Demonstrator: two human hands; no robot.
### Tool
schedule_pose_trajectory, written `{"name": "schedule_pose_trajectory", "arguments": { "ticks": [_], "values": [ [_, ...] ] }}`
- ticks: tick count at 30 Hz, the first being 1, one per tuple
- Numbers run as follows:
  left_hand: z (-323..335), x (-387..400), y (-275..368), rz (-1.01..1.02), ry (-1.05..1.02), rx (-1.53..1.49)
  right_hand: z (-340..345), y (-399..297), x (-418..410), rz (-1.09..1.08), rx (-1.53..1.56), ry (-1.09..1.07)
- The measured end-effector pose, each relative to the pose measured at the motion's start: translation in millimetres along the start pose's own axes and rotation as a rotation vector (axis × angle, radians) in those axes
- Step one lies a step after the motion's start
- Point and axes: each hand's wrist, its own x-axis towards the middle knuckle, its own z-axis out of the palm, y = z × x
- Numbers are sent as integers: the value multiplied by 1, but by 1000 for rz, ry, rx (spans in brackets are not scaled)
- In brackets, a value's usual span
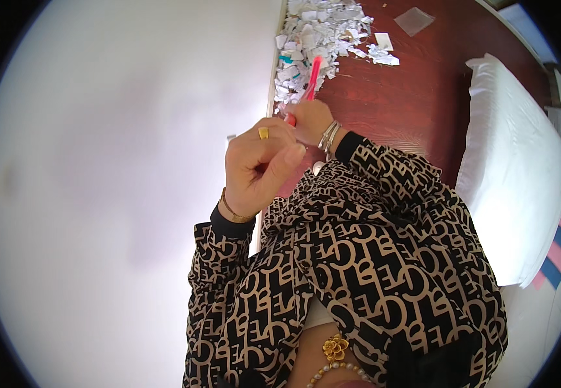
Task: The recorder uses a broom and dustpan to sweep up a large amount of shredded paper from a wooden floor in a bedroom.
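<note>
My right hand [312, 120], with silver bangles at the wrist, is closed around a thin pink-red rod [315, 77]. The rod sticks out past the hand against the paper behind it, and a short red piece shows between my two hands. What the rod belongs to cannot be made out. My left hand [261, 165], wearing a gold ring, is curled in a loose fist just in front of my right. Its fingertips are partly hidden, so whether it grips the rod is unclear. Beyond both hands lies a heap of torn white paper scraps [305, 34] on the floor.
A white wall [115, 145] rises close on the left. The dark red wood floor [382, 97] bears a few loose scraps and a flat translucent sheet [414, 21]. To the right is a large white padded piece [508, 174], with blue-and-pink striped fabric [558, 247] beside it.
</note>
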Motion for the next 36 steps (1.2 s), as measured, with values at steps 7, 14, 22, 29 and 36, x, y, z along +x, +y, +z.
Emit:
{"name": "schedule_pose_trajectory", "arguments": {
  "ticks": [7,14,22,29,36],
  "values": [
    [-130,375,-148,-688,-34,147,-107,118,380,-55,165,-401],
    [-165,660,-451,-1069,145,235,-72,350,626,200,446,-635],
    [-189,804,-582,-889,214,250,-185,463,795,195,391,-491],
    [-111,1059,-650,-491,210,123,-373,633,936,174,124,-189],
    [-99,1135,-597,-408,350,88,-464,634,977,29,63,46]
  ]
}}
